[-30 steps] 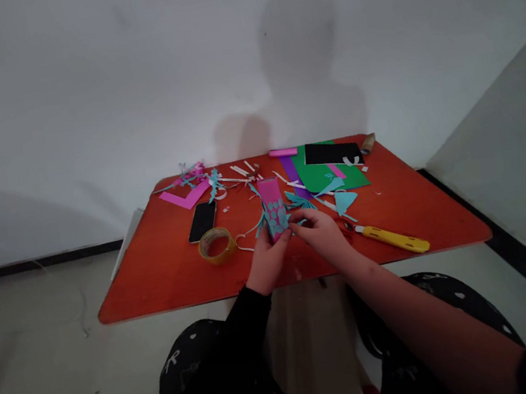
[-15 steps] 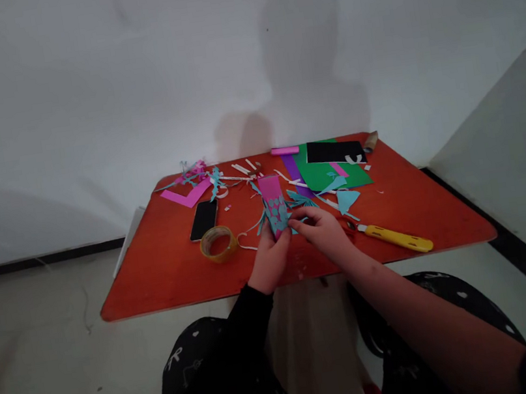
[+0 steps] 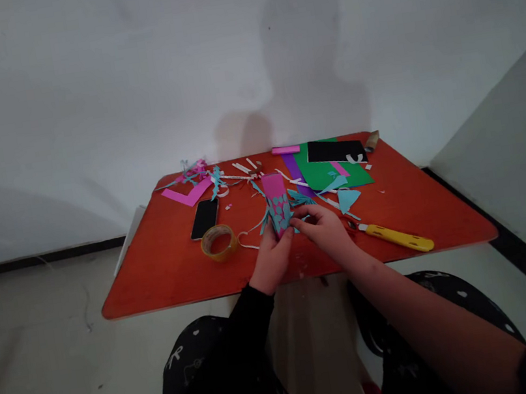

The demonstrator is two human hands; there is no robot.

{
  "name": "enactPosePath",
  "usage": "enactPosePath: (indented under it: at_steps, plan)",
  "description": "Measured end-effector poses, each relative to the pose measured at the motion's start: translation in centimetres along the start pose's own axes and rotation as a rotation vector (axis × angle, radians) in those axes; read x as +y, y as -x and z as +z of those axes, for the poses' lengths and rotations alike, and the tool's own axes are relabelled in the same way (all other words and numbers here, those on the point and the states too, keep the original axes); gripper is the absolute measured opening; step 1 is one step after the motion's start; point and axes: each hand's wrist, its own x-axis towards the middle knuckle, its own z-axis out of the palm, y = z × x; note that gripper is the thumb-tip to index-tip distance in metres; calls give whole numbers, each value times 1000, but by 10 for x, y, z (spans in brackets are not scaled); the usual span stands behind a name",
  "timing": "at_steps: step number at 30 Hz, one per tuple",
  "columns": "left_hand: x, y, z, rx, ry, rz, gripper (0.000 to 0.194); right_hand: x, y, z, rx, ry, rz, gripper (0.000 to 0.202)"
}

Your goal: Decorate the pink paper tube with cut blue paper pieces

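Note:
My left hand [image 3: 272,260] is closed round the lower end of a pink paper piece [image 3: 273,185], holding it upright above the table. Rows of blue scale-like paper shapes [image 3: 279,209] cover its lower part. At its lower right edge, my right hand [image 3: 323,227] has its fingertips pinched together; whether a small bit of paper is between them I cannot make out. Behind the hands lies a folded teal paper fan [image 3: 300,197]. A yellow utility knife [image 3: 399,237] rests to the right of my right hand.
On the red table [image 3: 157,282] are a roll of tape [image 3: 219,243] and a phone [image 3: 205,219] at left. Blue and pink shreds [image 3: 194,171] lie at the back left. Green paper [image 3: 319,178], a black sheet [image 3: 335,151] and a blue triangle [image 3: 348,199] are at right.
The pink paper piece has turned and shifted very slightly to the right in my left hand. My right fingertips stay at its edge.

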Motion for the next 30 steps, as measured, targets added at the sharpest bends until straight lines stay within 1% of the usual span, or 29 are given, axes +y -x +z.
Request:
enactPosePath:
  at_steps: [3, 5, 10, 15, 17, 21, 25, 30]
  plan:
    - [-2, 0, 0, 0, 50, -67, 36, 0, 0, -1, -14, 11, -15, 23]
    - [-2, 0, 0, 3, 60, -81, 37, -1, 1, -2, -21, 37, -34, 22]
    - [-1, 1, 1, 6, 46, -77, 36, -2, 0, -3, -41, 78, -38, 22]
    - [-4, 3, 2, 3, 29, -55, 36, -1, 1, -2, -4, 87, -46, 21]
    - [-5, 2, 1, -2, 29, -46, 38, -1, 1, -2, -8, 77, -37, 22]
    - [-5, -1, 0, -4, 57, -86, 44, -3, 0, -3, -41, 37, 9, 24]
    - [-3, -2, 0, 7, 48, -113, 44, -4, -1, -5, -44, 10, 25, 28]
    - [-6, -5, -4, 34, 21, -111, 45, -3, -1, -9, -14, -14, 37, 32]
